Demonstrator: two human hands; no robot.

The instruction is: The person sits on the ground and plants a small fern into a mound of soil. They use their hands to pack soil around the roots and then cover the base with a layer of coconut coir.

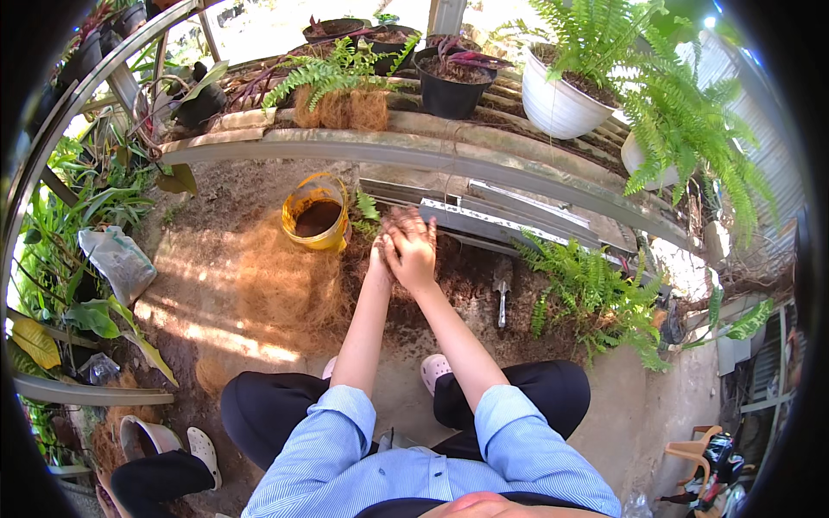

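My left hand (383, 254) and my right hand (414, 249) are pressed together in front of me, soil on their fingers. Whether anything lies between the palms is hidden. Beneath them is a heap of dark soil (447, 285). Left of the hands stands a yellow plastic bucket (343, 230) with dark contents, and coconut fibre (285, 291) is spread below it. A hand trowel (502, 301) lies on the soil to the right, its handle towards me. Farther right are uprooted-looking fern fronds (583, 285); a small fern (367, 206) shows just behind the hands.
Metal bars (518, 220) lie beyond the soil, below a ledge with a black pot (453, 90) and a white fern pot (557, 103). A plastic bag (116, 259) sits at left. Another person's leg (162, 476) is at lower left, near a tipped pot (146, 440).
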